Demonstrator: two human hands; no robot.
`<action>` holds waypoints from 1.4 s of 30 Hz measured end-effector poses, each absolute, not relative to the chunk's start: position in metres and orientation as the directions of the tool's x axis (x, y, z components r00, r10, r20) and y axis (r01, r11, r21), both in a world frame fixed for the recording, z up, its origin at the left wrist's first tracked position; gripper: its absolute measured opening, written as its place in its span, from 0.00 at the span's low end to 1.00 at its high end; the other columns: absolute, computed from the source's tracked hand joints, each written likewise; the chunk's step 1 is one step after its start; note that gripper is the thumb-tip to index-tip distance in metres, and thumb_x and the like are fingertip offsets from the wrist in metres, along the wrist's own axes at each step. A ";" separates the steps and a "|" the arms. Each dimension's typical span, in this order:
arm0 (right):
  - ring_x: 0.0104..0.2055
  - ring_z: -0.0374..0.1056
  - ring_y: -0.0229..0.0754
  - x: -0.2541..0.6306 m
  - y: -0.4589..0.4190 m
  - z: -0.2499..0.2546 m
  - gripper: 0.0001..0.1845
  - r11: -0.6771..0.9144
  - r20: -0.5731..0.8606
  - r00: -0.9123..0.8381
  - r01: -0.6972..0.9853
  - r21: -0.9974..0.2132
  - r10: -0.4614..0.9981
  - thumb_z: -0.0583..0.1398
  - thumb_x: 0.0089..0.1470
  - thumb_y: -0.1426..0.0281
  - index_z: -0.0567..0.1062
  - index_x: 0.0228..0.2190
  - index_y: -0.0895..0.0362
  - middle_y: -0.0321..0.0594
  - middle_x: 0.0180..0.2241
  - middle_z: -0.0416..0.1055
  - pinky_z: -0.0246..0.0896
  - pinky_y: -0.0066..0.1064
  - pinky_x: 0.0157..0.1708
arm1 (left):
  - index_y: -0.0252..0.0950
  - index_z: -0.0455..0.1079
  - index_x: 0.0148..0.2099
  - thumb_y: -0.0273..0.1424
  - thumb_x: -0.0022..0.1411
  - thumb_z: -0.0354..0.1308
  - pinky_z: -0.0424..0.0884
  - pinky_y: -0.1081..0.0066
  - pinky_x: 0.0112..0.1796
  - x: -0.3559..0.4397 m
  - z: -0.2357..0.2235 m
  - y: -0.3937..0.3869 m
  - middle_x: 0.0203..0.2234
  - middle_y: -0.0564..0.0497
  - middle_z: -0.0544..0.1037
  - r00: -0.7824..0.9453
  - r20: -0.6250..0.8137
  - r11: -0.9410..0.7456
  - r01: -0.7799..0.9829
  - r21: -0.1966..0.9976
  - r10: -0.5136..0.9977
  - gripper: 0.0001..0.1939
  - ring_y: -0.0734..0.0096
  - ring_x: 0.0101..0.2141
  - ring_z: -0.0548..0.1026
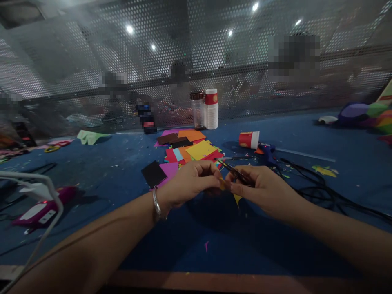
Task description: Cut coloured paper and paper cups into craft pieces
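My left hand (pixel 196 179), with a silver bangle at the wrist, is closed in a pinch on a small yellow paper piece (pixel 222 184). Facing it, my right hand (pixel 260 188) is wrapped round scissors (pixel 234 170), whose dark blades point up and to the left. The fingertips of both hands nearly meet at the paper. Below the right fingers shows a pointed yellow scrap (pixel 237 199); I cannot tell whether it is held or lies on the table. Just beyond my hands is a pile of coloured sheets, topped by a yellow sheet (pixel 201 150).
A red and white paper cup (pixel 249 140) lies beside a blue glue gun (pixel 268 154). Black cables (pixel 321 185) run along the right. Behind stand a clear jar (pixel 198 112) and stacked cups (pixel 211 114). A magenta power strip (pixel 45 206) sits left. Mesh (pixel 165 49) rises behind the blue table.
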State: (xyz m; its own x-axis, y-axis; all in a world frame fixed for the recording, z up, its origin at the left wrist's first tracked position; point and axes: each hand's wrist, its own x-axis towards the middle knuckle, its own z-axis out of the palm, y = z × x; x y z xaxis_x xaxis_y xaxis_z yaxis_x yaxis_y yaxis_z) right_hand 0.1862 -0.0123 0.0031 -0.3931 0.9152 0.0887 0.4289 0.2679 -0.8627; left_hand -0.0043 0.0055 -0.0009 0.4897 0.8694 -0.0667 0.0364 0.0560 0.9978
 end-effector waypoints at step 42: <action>0.20 0.41 0.32 0.193 -0.007 -0.003 0.26 0.207 0.009 -0.444 0.399 -0.893 0.896 0.52 0.60 0.47 0.68 0.26 0.55 0.26 0.18 0.46 0.39 0.27 0.19 | 0.34 0.68 0.29 0.28 0.52 0.62 0.65 0.76 0.27 -0.010 0.002 0.015 0.20 0.56 0.74 0.350 -0.006 0.062 -0.149 0.987 0.937 0.05 0.79 0.23 0.72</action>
